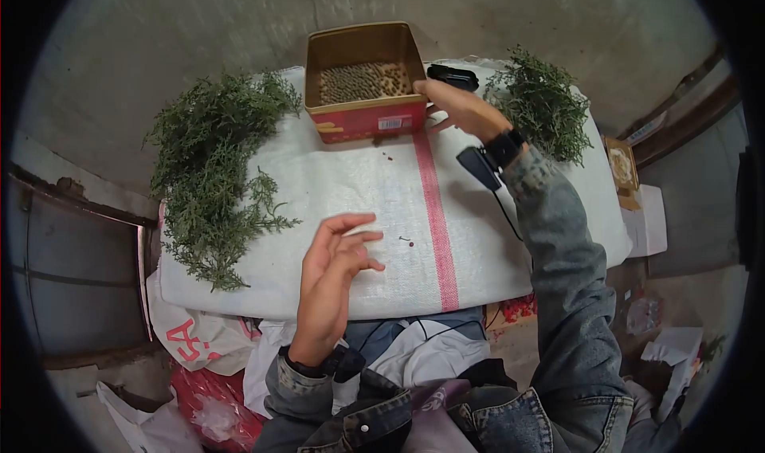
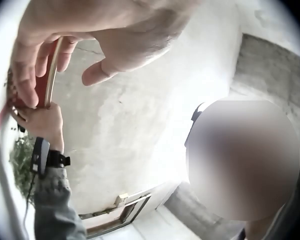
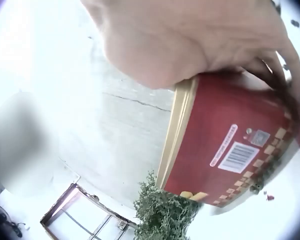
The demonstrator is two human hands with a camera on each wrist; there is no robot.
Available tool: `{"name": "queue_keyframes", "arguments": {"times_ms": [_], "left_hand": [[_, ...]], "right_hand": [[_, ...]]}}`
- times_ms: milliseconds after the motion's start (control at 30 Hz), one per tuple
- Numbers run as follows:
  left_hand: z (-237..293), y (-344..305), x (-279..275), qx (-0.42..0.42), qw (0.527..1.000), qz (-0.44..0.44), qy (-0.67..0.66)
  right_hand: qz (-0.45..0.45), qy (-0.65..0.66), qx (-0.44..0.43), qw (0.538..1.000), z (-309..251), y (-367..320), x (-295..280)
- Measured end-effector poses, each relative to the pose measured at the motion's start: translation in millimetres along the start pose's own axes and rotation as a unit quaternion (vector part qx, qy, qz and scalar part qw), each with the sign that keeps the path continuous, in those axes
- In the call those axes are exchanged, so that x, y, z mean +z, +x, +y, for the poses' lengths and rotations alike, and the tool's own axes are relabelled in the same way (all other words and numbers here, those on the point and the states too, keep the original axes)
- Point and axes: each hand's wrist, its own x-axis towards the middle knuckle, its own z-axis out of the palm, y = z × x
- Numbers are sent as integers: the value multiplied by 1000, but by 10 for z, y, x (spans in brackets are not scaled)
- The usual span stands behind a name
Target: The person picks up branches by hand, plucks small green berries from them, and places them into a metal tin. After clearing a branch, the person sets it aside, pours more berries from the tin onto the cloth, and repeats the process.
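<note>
A red rectangular tin (image 1: pixel 362 120) with a gold inside stands at the far side of the white woven sack (image 1: pixel 358 182). Small brownish pellets or seeds (image 1: pixel 351 84) cover much of its bottom. My right hand (image 1: pixel 466 106) grips the tin's right side, thumb at the rim and fingers down the outer wall. In the right wrist view the tin's barcode side (image 3: pixel 230 140) faces the camera. Over the near part of the sack, my left hand (image 1: pixel 331 274) is held in the air with fingers apart and slightly bent, holding nothing.
Green leafy sprigs lie in a large heap (image 1: pixel 215 166) at left and a smaller heap (image 1: pixel 542 106) at right. A black object (image 1: pixel 453 77) sits right of the tin. Tiny dark red bits (image 1: pixel 411 244) dot the sack. Behind rises a concrete wall (image 1: pixel 510 15).
</note>
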Motion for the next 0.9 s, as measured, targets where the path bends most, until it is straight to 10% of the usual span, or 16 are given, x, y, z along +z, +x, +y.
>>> {"name": "queue_keyframes", "arguments": {"times_ms": [400, 733, 900], "left_hand": [[118, 616, -170, 65, 992, 109, 16], [192, 715, -39, 142, 989, 11, 48], [248, 831, 31, 165, 986, 7, 30]], "right_hand": [[46, 147, -57, 986, 18, -130, 257], [93, 221, -293, 926, -65, -303, 117], [21, 299, -271, 914, 37, -257, -175]]}}
